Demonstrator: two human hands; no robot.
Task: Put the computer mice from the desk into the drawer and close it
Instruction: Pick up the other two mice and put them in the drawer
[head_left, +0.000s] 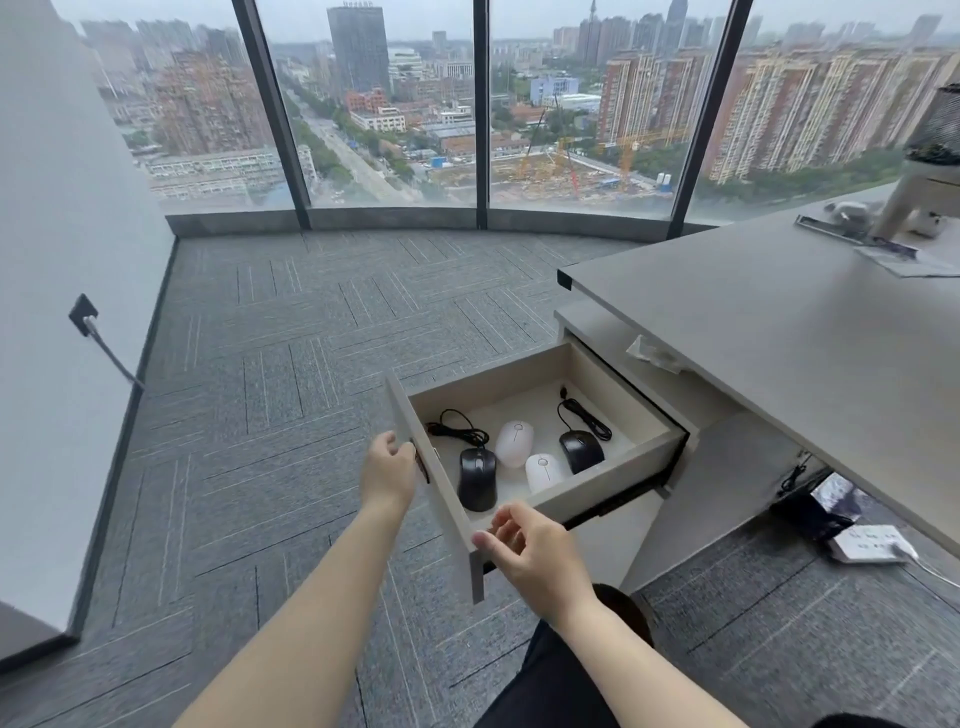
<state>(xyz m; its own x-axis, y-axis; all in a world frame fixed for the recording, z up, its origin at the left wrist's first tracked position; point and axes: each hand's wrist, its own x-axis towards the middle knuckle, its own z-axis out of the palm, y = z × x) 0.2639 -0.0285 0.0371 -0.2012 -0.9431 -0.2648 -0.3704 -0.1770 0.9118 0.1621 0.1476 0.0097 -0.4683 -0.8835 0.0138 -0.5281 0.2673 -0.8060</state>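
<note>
On the far left, well away from my hands, I see a wall socket (83, 314) with a cable running down toward the grey carpet (249, 415). My left hand (388, 475) sits against the outer face of the drawer front (441, 488), fingers curled at its upper edge near the far end; I cannot tell whether they grip a handle or only rest there. Just right of that hand the drawer (608, 470) stands pulled out, and all four mice lie on its floor. Nearest my left hand is a black wired mouse (477, 479), its cord (457, 428) bunched beyond it. Next comes a white mouse (514, 443), then a second white mouse (544, 472) just beside it and closer to me. Beyond my right hand lies another black wired mouse (581, 451), its cord (584, 413) trailing toward the back of the drawer. My right hand (530, 553) hovers at the near corner of the drawer, loosely curled and empty, thumb just beside the front panel's near end. Further right, past that hand, the counter (753, 312) carries no mouse that I can see. Below it, on the carpet to the right of my right hand, a white power strip (865, 543) lies beside a dark object I cannot identify.
</note>
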